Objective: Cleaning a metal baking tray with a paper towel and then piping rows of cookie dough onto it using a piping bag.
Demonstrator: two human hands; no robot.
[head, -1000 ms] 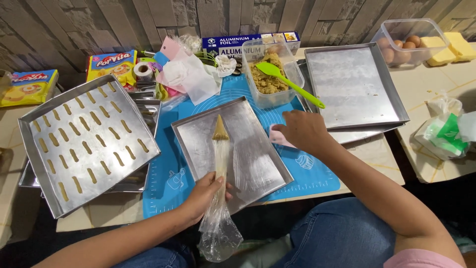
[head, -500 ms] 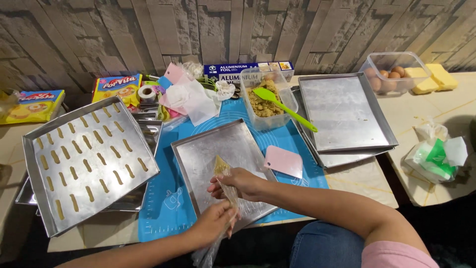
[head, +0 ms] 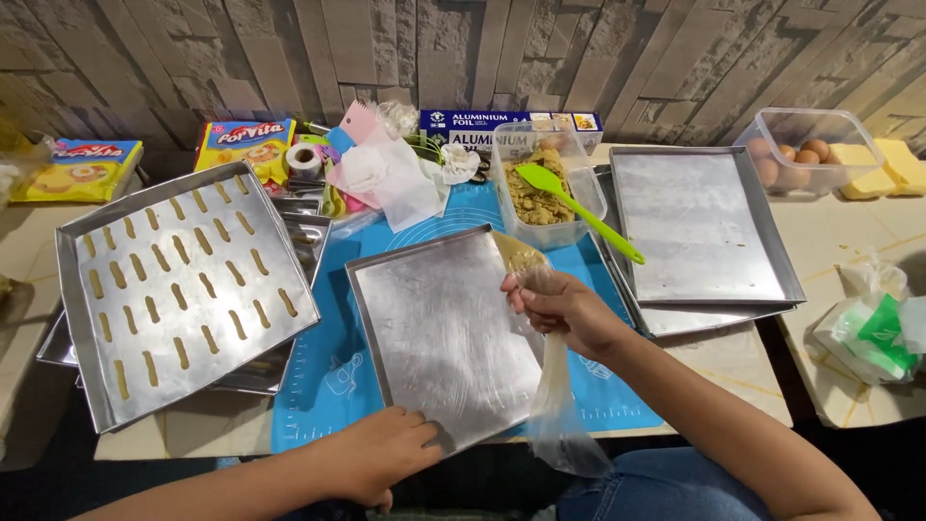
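Piping bag [head: 540, 318] now rightward, beside dough tub [head: 542, 198].

To our left we see a metal tray of piped dough strips [head: 183, 289] resting on stacked trays. Behind it lie two yellow packets [head: 85, 169], a roll of tape [head: 305, 158] and a long blue foil box [head: 463, 123]. A clear tub of crumbly mix [head: 545, 188] holds a green spatula [head: 579, 210]. To the right sit a bare steel tray [head: 699, 227], a clear box of eggs [head: 805, 150], yellow blocks [head: 887, 169] and a green-and-white bag [head: 873, 333]. A blue mat [head: 333, 376] covers the table.
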